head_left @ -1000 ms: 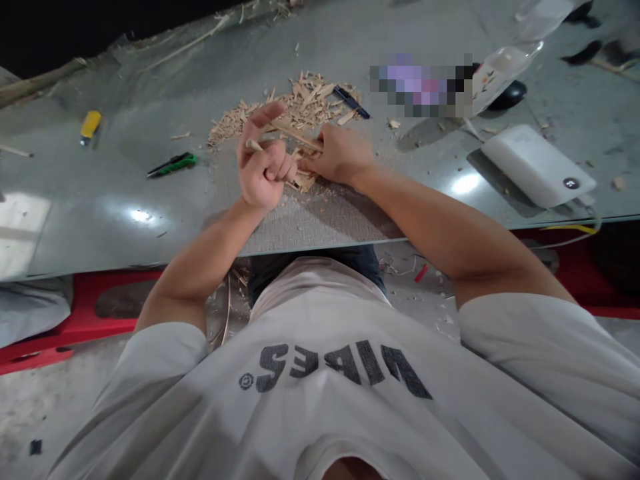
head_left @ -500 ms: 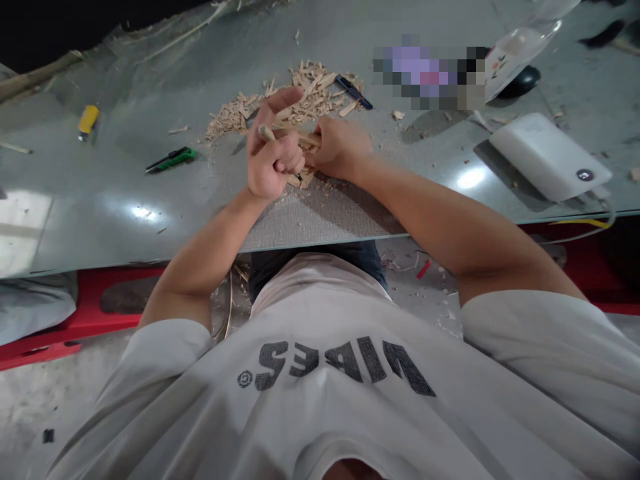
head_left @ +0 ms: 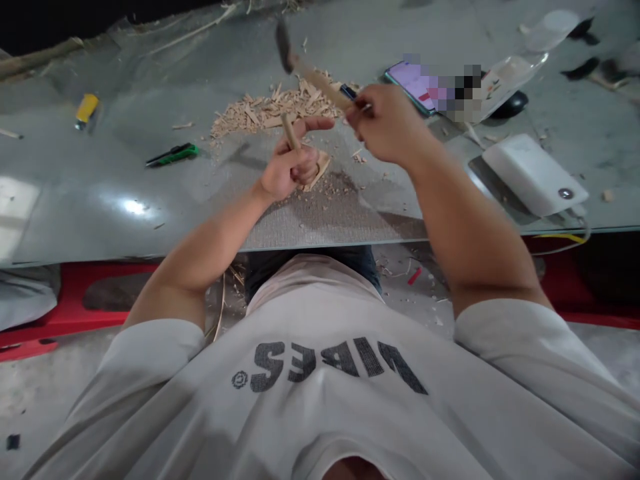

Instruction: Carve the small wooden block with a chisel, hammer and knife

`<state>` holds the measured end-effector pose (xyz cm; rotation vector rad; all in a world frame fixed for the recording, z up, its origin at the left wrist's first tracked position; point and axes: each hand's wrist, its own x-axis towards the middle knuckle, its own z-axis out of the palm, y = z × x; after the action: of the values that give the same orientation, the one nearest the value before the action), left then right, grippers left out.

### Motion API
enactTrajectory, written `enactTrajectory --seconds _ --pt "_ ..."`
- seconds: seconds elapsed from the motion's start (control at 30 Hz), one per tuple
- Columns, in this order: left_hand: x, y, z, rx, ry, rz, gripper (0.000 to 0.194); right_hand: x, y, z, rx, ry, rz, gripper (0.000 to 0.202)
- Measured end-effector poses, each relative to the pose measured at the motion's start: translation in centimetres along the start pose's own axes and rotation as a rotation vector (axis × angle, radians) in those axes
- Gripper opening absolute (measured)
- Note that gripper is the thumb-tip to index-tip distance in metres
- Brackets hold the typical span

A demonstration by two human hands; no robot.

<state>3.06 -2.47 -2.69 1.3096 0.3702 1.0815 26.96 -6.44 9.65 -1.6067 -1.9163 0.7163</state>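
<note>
My left hand (head_left: 290, 170) is wrapped round a thin wooden handle (head_left: 289, 131) that stands up out of the fist, its index finger stretched to the right. Under that hand, a pale flat piece of wood (head_left: 319, 172) lies on the tabletop; the tool's lower end is hidden. My right hand (head_left: 385, 123), raised to the right, grips a hammer (head_left: 325, 87) by its light wooden handle, and the dark, blurred head points up and away to the left. A heap of wood shavings (head_left: 260, 110) lies just beyond both hands.
A green cutter (head_left: 175, 155) and a yellow object (head_left: 87, 110) lie on the left. At the right are a phone (head_left: 410, 83), a plastic bottle (head_left: 515, 73), a dark rounded object (head_left: 510, 105) and a white power bank (head_left: 535, 175) with a cable. The glass table's edge (head_left: 340, 246) runs before my body.
My right hand has risen away from my left hand, to the right, and the hammer is now in plain view above the shavings. My left hand's tool stands more upright.
</note>
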Motion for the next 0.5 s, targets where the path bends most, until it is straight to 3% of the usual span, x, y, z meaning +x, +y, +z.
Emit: enactTrajectory --seconds 0.07,0.17,0.23,0.33,0.5 --pt "0.4 -0.6 -0.4 0.025 0.007 -0.025 0.058 -1.6 0.1 -1.5 0.092 0.118 -0.022 0.043" --pt "0.7 -1.6 -0.9 0.077 -0.038 -0.068 0.064 -5.0 -0.1 -3.9 0.24 0.202 -0.122 0.031" --pt "0.8 -1.9 -1.1 0.113 -0.086 -0.09 0.074 -7.2 -0.6 -5.6 0.204 0.134 -0.165 0.027" --pt "0.6 -1.8 -1.0 0.1 -0.124 -0.078 0.089 -9.6 -1.6 -7.9 0.032 -0.005 -0.09 0.031" --pt "0.3 -1.1 -0.3 0.064 -0.111 -0.078 0.083 -10.8 -3.0 -9.2 -0.035 0.171 -0.16 0.043"
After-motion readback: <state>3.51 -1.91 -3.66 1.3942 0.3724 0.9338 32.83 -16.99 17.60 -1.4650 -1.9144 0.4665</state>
